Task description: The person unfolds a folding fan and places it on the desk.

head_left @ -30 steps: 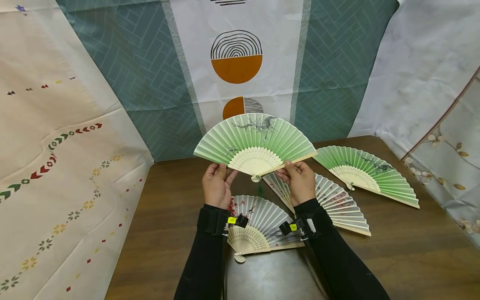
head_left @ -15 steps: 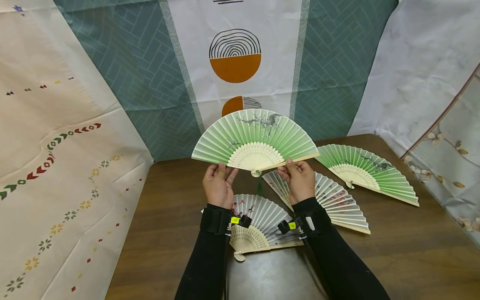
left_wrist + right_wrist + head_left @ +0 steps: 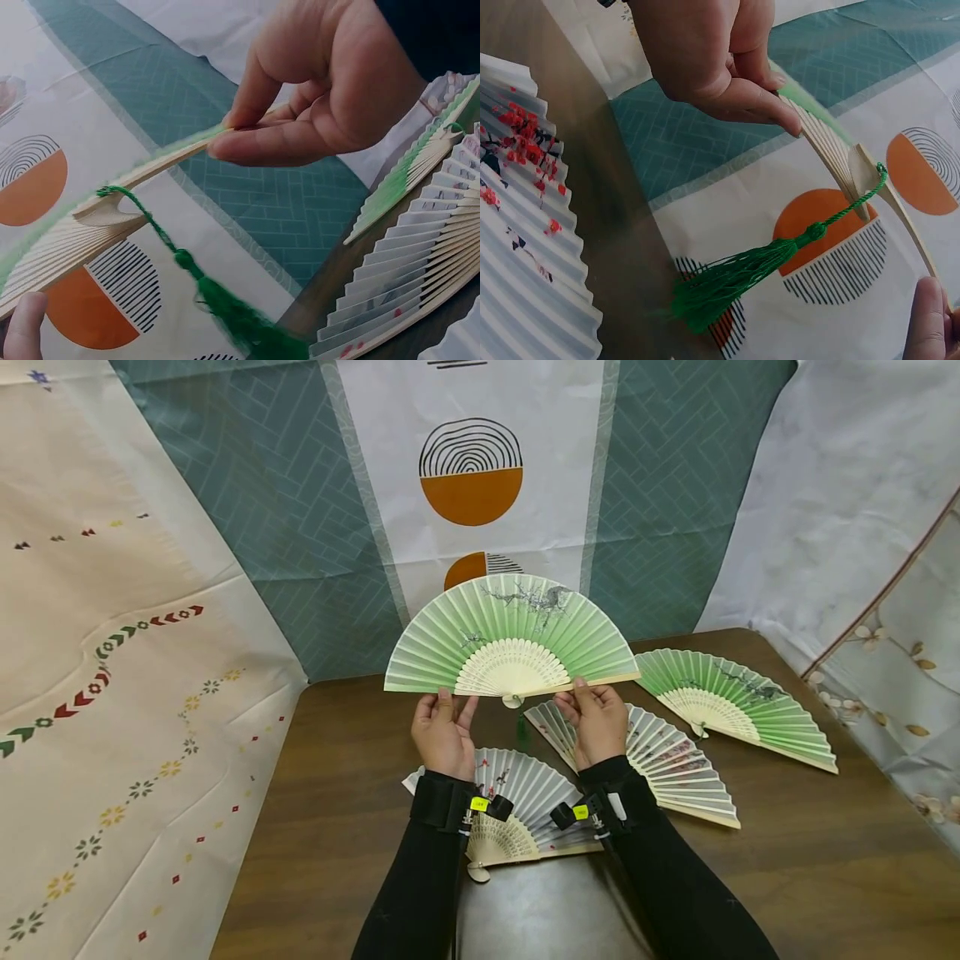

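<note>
Raised above the table is a spread green folding fan (image 3: 517, 627), printed with dark branches, its pale ribs meeting at the bottom. My left hand (image 3: 444, 739) pinches its left lower edge between thumb and fingers. On the opposite edge, my right hand (image 3: 600, 722) grips the outer rib, thumb in front. A green tassel (image 3: 735, 274) dangles from the fan's pivot, between the hands. The left wrist view looks across at my right hand (image 3: 322, 90) on the rib; the right wrist view shows my left hand (image 3: 705, 60) pinching the fan.
On the wooden table (image 3: 337, 793) lie more open fans: a second green fan (image 3: 738, 702) at right, a pale pleated fan (image 3: 686, 768) behind my right wrist, and a white fan with red blossoms (image 3: 540, 785) partly under my forearms. Patterned cloths (image 3: 300, 485) hang behind and beside.
The held green fan has risen slightly and spread a little wider, its edges now nearly level. My left hand and forearm have shifted slightly right; the fans on the table stay put.
</note>
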A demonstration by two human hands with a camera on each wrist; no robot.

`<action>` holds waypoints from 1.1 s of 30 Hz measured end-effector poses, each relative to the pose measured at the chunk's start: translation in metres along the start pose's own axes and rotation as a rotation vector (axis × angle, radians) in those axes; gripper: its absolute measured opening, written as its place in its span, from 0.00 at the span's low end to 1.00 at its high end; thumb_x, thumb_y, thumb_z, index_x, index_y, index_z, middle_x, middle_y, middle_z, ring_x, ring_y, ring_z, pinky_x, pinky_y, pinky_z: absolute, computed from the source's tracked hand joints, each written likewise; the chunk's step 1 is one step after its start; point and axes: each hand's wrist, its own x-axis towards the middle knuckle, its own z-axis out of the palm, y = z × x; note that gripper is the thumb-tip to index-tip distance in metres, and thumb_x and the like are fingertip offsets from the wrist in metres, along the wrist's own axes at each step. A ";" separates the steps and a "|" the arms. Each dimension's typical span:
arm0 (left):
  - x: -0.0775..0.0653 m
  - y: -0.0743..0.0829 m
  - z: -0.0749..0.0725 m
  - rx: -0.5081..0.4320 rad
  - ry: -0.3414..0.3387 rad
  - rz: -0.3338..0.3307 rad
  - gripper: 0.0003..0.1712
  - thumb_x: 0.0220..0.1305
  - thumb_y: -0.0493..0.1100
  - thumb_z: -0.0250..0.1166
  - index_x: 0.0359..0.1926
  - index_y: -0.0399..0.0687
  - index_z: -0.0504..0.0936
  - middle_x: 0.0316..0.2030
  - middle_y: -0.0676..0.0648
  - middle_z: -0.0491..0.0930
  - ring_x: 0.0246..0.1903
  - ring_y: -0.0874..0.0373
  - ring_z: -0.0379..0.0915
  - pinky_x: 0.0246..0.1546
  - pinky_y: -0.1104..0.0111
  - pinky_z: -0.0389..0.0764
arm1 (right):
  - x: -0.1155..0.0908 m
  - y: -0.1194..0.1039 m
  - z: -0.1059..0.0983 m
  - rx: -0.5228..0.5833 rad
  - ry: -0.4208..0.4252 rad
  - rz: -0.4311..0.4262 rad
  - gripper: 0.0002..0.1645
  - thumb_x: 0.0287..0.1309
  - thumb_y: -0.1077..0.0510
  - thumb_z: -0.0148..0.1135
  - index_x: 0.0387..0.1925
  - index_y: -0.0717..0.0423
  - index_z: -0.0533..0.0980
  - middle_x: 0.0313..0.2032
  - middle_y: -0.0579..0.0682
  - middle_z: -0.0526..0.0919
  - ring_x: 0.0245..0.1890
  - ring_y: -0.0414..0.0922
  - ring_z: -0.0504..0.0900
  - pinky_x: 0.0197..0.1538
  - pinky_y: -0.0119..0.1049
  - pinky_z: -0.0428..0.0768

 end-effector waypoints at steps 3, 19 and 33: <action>-0.002 0.000 -0.001 -0.013 -0.001 0.006 0.04 0.87 0.34 0.60 0.47 0.40 0.79 0.42 0.48 0.78 0.41 0.58 0.81 0.50 0.61 0.98 | -0.001 0.000 0.001 0.006 -0.003 0.009 0.05 0.87 0.65 0.58 0.47 0.63 0.75 0.31 0.44 0.88 0.31 0.35 0.91 0.44 0.24 0.93; 0.007 0.033 -0.061 0.019 0.117 0.079 0.12 0.89 0.34 0.59 0.40 0.43 0.76 0.44 0.46 0.78 0.46 0.55 0.82 0.59 0.59 0.96 | 0.008 0.040 0.041 -0.101 -0.215 0.272 0.06 0.87 0.63 0.59 0.47 0.62 0.76 0.32 0.46 0.86 0.32 0.35 0.91 0.46 0.25 0.94; 0.022 0.073 -0.144 -0.015 0.372 0.104 0.07 0.90 0.36 0.56 0.48 0.37 0.77 0.57 0.44 0.76 0.57 0.52 0.77 0.71 0.56 0.90 | 0.004 0.114 0.115 -0.333 -0.442 0.534 0.15 0.88 0.62 0.59 0.59 0.73 0.78 0.31 0.48 0.85 0.28 0.34 0.89 0.40 0.23 0.92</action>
